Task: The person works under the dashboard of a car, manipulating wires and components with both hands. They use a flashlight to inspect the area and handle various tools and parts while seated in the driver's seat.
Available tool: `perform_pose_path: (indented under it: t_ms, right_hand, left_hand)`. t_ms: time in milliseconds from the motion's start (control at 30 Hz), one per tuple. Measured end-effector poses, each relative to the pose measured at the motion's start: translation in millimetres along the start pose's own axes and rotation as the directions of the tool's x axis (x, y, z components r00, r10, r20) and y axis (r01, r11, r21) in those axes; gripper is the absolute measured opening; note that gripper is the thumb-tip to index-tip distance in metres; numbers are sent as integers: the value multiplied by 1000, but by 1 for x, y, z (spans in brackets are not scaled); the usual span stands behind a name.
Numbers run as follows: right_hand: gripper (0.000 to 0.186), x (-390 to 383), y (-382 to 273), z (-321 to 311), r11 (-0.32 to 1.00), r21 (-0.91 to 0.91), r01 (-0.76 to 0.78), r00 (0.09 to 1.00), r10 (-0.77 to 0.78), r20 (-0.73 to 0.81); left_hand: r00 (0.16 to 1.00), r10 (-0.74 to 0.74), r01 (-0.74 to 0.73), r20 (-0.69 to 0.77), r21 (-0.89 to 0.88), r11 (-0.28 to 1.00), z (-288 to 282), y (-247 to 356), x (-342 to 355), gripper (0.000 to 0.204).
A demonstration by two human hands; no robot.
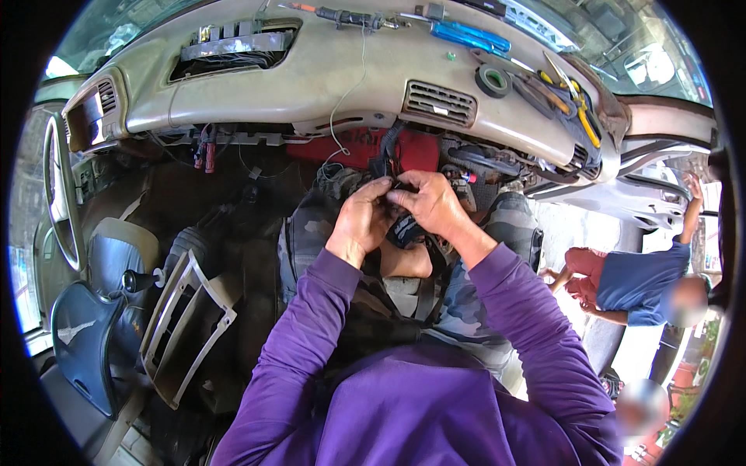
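Low in front of the dashboard (272, 93), my two hands meet with fingertips pinched close together. A dark wire bundle (382, 159) hangs from under the dash and runs down into them. My left hand (364, 219) is closed on the wires from the left. From the right, my right hand (435, 203) pinches at the same spot, thumb and forefinger nearly touching the left fingers. The exact bit between the fingertips is too small and dark to make out. Behind the bundle lies a red panel or bag (420, 151). A thin pale wire (336, 116) trails down from the dash top.
On the dash top lie a soldering iron (342, 15), a blue-handled tool (470, 35), a roll of tape (493, 80) and yellow-handled pliers (587, 120). A beige trim frame (186, 318) leans at left, near the steering wheel (62, 190). Other people are outside at right.
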State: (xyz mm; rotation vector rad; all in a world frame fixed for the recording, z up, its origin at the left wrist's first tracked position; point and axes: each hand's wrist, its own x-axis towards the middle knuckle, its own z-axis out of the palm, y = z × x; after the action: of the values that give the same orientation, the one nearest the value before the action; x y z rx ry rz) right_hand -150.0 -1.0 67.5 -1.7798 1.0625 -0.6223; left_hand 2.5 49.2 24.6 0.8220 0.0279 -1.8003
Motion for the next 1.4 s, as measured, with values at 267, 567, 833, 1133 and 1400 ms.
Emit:
perform_pose_path:
  t_ms: [267,567,833,1133,1400]
  right_hand:
    - [31,12,37,-38,965,-260,-26,997,5,-82]
    - [32,63,76,-41,826,-559,71,980,47,194]
    - [29,88,73,-19,904,-426,-46,963,154,223]
    - [27,81,76,-22,900,-432,-66,967,165,197]
    - [33,72,75,-16,871,-479,-108,992,129,11]
  left_hand:
    - [920,387,-383,57,338,860,-12,23,-4,21]
    - [760,312,-245,570,696,-675,-35,36,75,29]
    - [741,579,-329,341,935,-130,-70,8,106,19]
    - [932,349,-191,-98,686,702,-31,-4,90,26]
    - [522,571,-481,634,771,-418,-57,-4,103,30]
